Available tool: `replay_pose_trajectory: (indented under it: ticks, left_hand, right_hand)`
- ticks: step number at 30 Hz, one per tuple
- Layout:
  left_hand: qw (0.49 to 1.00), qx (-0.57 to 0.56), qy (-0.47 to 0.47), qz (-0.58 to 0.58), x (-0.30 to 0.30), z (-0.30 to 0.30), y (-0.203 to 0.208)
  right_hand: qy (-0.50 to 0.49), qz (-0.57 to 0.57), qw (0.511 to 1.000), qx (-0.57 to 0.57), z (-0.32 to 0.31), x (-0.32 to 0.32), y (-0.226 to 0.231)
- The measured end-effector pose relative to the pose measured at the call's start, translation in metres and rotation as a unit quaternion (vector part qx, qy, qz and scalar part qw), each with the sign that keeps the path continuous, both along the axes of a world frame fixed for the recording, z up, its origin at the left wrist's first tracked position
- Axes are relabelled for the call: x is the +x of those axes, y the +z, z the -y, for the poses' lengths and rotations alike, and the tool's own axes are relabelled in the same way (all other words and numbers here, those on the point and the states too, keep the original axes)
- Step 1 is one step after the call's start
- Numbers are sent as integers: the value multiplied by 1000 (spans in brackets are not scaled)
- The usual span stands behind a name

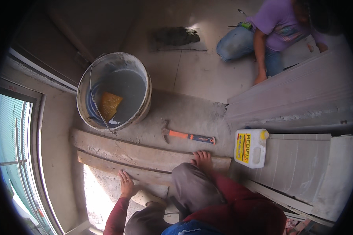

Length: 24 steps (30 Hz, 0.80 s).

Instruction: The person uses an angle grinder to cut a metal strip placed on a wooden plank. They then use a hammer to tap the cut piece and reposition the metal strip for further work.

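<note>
Your bent knee in grey trousers (192,188) fills the foreground, just behind the long wooden plank (145,156). Your left hand (126,183) rests flat and released on the plank's near strip, grasping nothing. Your right hand (202,159) lies open on the plank's right end. Just beyond the plank lies an orange-handled hammer (190,136); farther left, a water-filled bucket (113,92).

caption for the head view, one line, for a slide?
Crouched person rests left hand and right hand on long plank; hammer, water bucket beyond.
</note>
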<state>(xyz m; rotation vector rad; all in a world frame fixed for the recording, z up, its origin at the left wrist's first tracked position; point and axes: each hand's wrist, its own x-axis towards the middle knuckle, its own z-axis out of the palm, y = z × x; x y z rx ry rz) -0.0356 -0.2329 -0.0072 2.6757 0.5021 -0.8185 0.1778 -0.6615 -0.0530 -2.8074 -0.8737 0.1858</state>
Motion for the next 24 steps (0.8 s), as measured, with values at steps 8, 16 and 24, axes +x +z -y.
replay_pose_trajectory:
  ticks: [8,16,24]
  left_hand:
    - [953,53,-217,-205,25,-13,5]
    - [964,-127,81,-220,32,-15,111]
    - [840,-356,368,-181,-121,65,415]
  right_hand:
    - [-10,-100,991,-89,-20,11,43]
    - [-303,-133,944,-7,-75,-39,133]
    - [-30,-674,697,-241,21,-180,292]
